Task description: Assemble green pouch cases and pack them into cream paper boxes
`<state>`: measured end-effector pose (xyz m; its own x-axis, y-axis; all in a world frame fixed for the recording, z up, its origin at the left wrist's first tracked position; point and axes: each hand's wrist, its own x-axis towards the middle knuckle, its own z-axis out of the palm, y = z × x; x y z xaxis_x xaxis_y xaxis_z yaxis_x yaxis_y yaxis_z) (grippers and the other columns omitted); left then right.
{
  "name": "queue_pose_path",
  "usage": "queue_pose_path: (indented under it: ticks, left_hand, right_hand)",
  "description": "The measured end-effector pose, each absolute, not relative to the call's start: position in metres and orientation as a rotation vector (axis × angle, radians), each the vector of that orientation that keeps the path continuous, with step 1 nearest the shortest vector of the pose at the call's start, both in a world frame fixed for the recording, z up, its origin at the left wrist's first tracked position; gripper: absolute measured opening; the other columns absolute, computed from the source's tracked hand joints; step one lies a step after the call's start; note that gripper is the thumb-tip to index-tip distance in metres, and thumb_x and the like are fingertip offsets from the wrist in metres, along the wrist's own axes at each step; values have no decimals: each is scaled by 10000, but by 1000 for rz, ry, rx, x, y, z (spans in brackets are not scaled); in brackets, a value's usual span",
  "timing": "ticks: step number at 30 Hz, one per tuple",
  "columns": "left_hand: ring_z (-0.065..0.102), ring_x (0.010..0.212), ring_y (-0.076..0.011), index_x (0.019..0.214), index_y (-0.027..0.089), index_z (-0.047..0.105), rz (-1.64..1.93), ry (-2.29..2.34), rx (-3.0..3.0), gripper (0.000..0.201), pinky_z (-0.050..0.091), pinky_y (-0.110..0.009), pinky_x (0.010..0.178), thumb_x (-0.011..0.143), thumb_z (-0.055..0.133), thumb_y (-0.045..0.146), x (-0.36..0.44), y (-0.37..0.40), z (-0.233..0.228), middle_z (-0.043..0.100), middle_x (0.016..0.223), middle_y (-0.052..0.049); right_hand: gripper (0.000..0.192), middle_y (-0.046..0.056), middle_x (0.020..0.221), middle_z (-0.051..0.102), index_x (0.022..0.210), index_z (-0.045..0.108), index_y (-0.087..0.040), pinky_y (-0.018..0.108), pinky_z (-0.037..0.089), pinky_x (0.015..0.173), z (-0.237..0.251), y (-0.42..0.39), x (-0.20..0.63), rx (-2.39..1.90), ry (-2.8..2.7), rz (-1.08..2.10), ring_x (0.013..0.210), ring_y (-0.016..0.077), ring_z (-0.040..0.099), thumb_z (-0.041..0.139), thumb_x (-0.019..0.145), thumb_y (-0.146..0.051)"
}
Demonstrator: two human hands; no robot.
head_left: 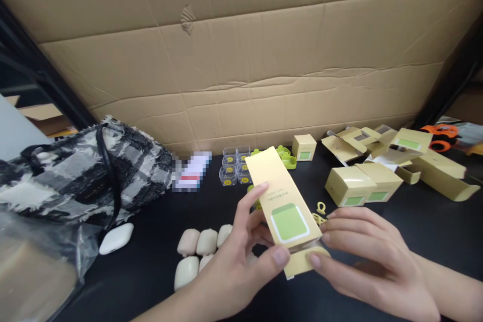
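A long yellow carton [281, 196] with a green square printed on it is tilted in front of me. My left hand [245, 256] is closed around its left side, thumb near the lower end and index finger on the printed face. At that lower end the flap [302, 261] is folded out, leaving a gap. My right hand [373, 256] pinches this flap at its right edge with thumb and fingers. Just beyond the right fingers lie small yellow ring-shaped pieces [320, 214]. Beside my left hand sit several rounded cream cases [187, 241], partly hidden by it.
Clear boxes with yellow labels [228, 176], green cases [289, 162] and a small carton [304, 148] stand behind. Right are two cartons [350, 186] and flattened cartons [433, 161]. Left are a plaid bag [139, 161] and white case [116, 239]. Cardboard [241, 50] walls the back.
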<state>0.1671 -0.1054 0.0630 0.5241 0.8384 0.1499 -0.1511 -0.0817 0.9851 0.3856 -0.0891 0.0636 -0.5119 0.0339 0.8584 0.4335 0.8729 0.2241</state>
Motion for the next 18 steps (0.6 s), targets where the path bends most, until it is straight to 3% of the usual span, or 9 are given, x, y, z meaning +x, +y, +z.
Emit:
queue_pose_path:
  ticks: [6, 13, 18]
  left_hand:
    - [576, 996, -187, 1344, 494, 173, 897, 700, 1561, 943, 430, -418, 957, 691, 797, 224, 166, -104, 59, 554, 1217, -15]
    - [582, 999, -160, 1317, 522, 231, 914, 700, 1614, 782, 458, -364, 933, 783, 723, 234, 166, -106, 59, 563, 1205, 13]
    - [599, 1000, -152, 1287, 548, 275, 948, 668, 1718, 677, 493, -329, 891, 824, 682, 269, 166, -106, 56, 574, 1229, 38]
  right_hand:
    - [185, -6, 848, 619, 951, 694, -228, 305, 538, 779, 56, -88, 393, -375, -2118, -522, 765, 121, 630, 639, 829, -100]
    - [186, 5, 829, 650, 1011, 649, -188, 300, 556, 747, 60, -86, 394, -361, -2135, -448, 762, 134, 657, 634, 837, -125]
    - [155, 51, 904, 665, 1066, 618, -198, 316, 568, 808, 70, -85, 397, -420, -2186, -408, 880, 151, 666, 560, 924, -220]
